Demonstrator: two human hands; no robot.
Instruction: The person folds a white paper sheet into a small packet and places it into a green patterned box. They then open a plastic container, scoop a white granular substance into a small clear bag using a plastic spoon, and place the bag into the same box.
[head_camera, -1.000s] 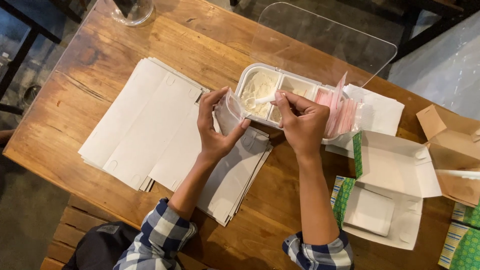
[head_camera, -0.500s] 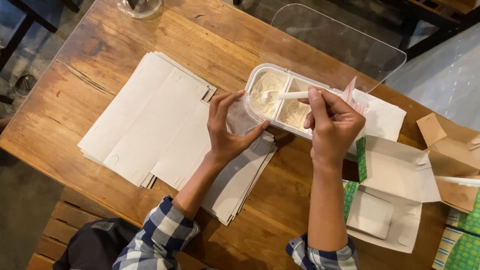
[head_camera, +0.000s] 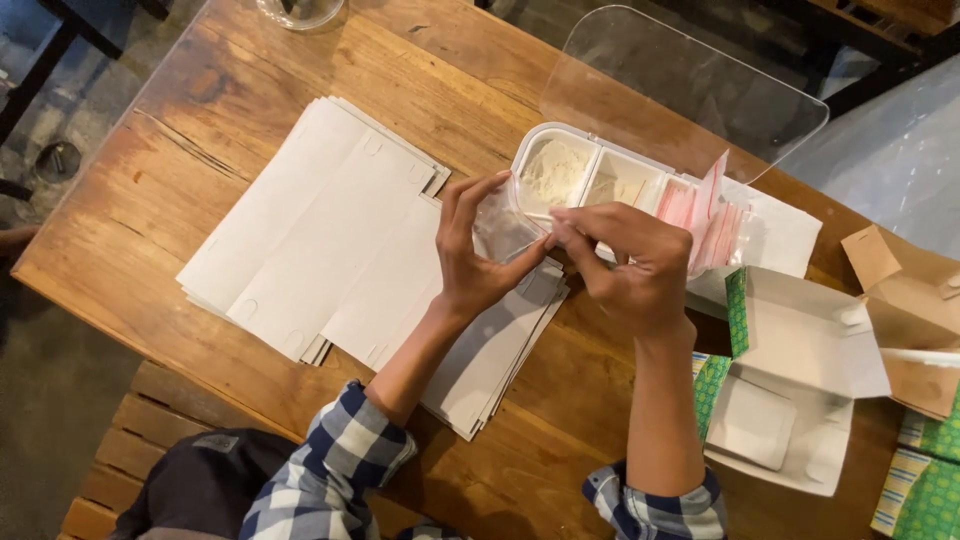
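My left hand (head_camera: 472, 262) holds a small clear plastic bag (head_camera: 500, 228) upright just in front of a white tray with several compartments (head_camera: 560, 135). Two compartments hold pale powder. My right hand (head_camera: 632, 268) pinches a small white spoon (head_camera: 540, 216), its tip at the mouth of the bag. The two hands touch at the fingertips. A bunch of pink-edged small bags (head_camera: 702, 208) stands in the tray's right end. The tray's clear lid (head_camera: 690, 85) is tipped open behind it.
A stack of flat white cartons (head_camera: 310, 235) lies on the wooden table (head_camera: 200, 130) under my left arm. An open white and green box (head_camera: 800, 370) sits at the right, with a brown cardboard box (head_camera: 915, 310) beyond it. A glass (head_camera: 300, 10) stands at the far edge.
My right hand has drawn the spoon out of the tray's powder compartment and brought it down to the mouth of the bag. The left hand has shifted little.
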